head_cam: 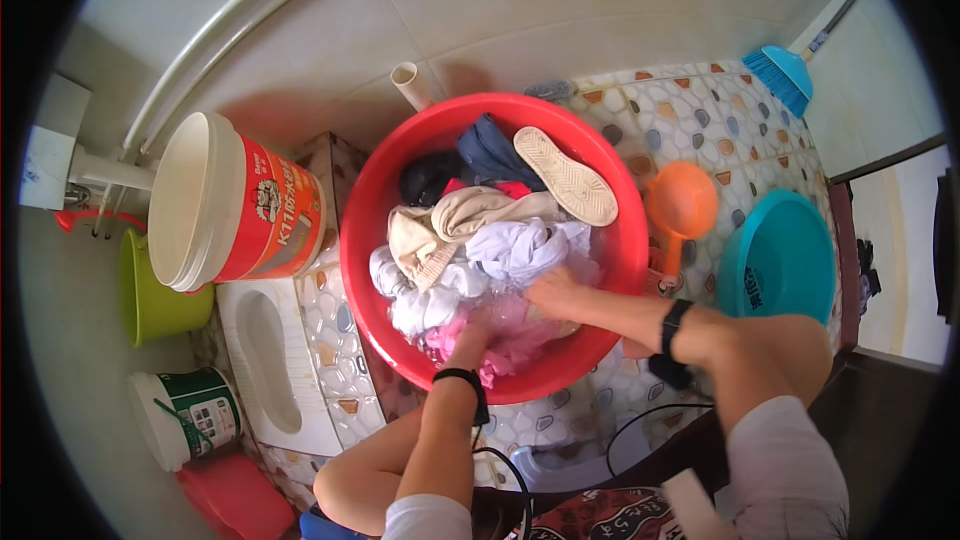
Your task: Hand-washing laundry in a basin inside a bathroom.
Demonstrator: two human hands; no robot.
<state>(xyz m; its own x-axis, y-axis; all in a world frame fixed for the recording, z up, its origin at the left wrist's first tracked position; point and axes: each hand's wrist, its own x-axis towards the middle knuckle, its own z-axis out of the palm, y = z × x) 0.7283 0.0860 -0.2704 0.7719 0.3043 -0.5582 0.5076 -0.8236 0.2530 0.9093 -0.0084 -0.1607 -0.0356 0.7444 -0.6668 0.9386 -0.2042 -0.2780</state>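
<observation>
A large red plastic basin holds water and a heap of wet laundry. My left hand reaches into it beside a pink cloth; its fingers are hidden in the water. My right hand is partly submerged at the lower edge of a pale lavender garment, fingers out of sight. White cloth and a beige garment with a ribbed edge lie to the left. Farther back are a dark blue garment, a black item and a cream shoe, sole up.
Left of the basin are a large bucket, a squat toilet, a green bucket and a smaller white-and-green bucket. To the right are an orange dipper, a teal basin and a blue broom.
</observation>
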